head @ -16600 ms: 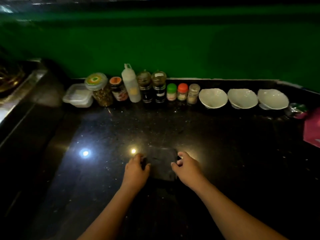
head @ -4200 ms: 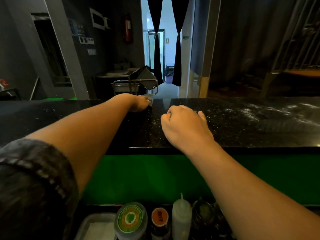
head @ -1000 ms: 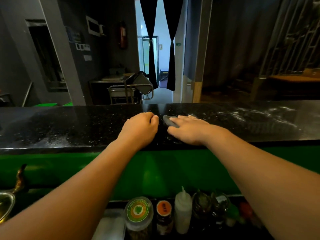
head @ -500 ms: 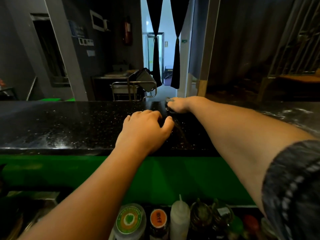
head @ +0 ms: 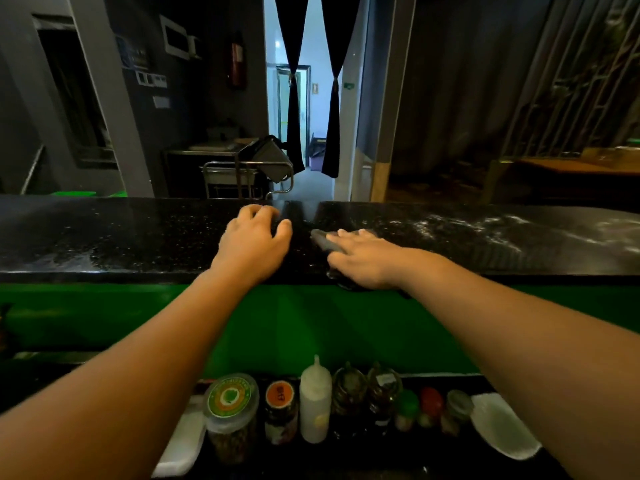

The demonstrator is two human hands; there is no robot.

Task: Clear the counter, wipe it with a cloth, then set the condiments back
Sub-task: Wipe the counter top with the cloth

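Glistening black counter [head: 138, 237] (streaked rightward) fronts a dim curtained doorway [head: 313, 109].

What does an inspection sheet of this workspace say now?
Surface: black speckled stone ledge, wet streaks on its right part.
Job's things: dark grey cloth lies on the ledge; below, a row of condiments: wide jar with green-and-orange lid, jar with orange lid, white squeeze bottle, two dark glass bottles, three small shakers.
Clutter: white ceramic bowl right of the row; clear plastic box left of it.
Hands: left hand rests on the ledge, fingers loosely curled, holding nothing; right hand presses the cloth with straight fingers.
Cables: nothing seen.
Surroundings: green front panel, metal trolley, doorway with dark tied curtains.
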